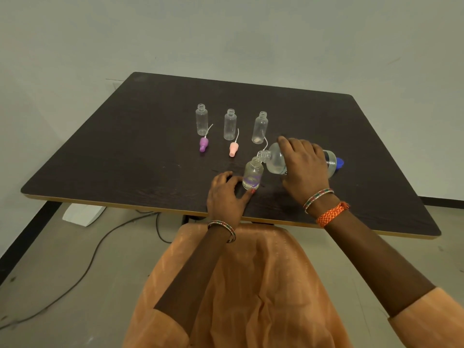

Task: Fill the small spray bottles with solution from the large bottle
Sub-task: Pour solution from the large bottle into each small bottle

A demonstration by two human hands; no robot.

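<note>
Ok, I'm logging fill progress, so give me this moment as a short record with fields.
left hand: left hand holds the small bottle upright on the table
right hand: right hand tips the large bottle, neck over the small bottle's mouth
waiting: three open bottles behind
spray tops: purple and pink, lying loose
blue cap: beyond the large bottle

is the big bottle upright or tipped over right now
Tipped. The right hand holds the big bottle nearly on its side, its open mouth at the neck of the small bottle.
</note>
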